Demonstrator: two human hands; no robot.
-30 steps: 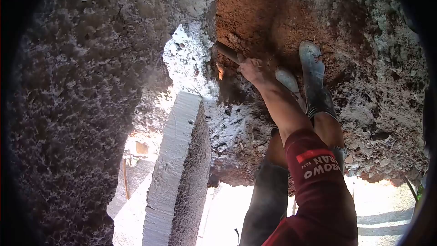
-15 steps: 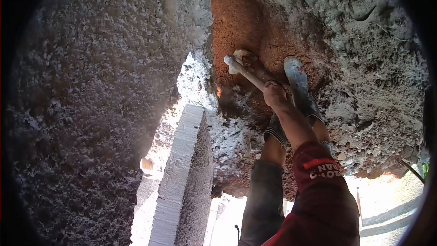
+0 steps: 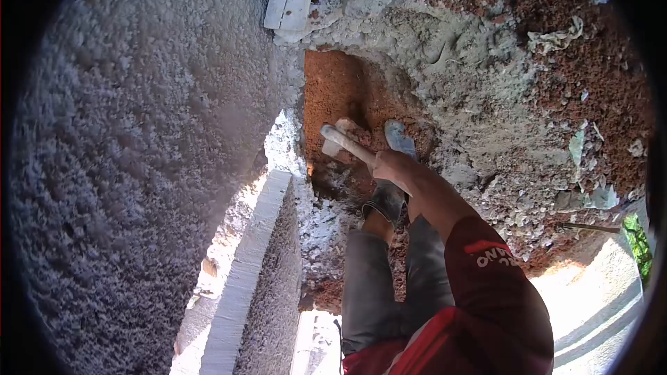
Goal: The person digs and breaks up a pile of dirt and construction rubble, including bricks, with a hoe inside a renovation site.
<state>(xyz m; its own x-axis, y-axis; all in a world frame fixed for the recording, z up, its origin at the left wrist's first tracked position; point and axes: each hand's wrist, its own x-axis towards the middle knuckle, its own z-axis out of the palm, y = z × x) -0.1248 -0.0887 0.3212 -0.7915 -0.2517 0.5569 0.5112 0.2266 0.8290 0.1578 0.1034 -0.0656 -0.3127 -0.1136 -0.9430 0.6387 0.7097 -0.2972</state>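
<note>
Right hand [image 3: 389, 164] fisted round hammer [image 3: 340, 141] handle, head seemingly against red soil [image 3: 332, 90]; left hand unseen.

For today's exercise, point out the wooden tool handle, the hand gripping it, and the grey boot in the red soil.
Wooden tool handle [image 3: 345, 144], head view, bare shaft.
Right hand [image 3: 389, 165], head view, knuckles.
Grey boot [image 3: 399, 137], head view, toe.

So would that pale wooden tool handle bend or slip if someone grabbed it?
The pale wooden handle looks straight and thick, so it is probably stiff. Its dusty surface, gripped by the right hand over red soil, likely gives decent hold. What head it carries is unclear.
</note>
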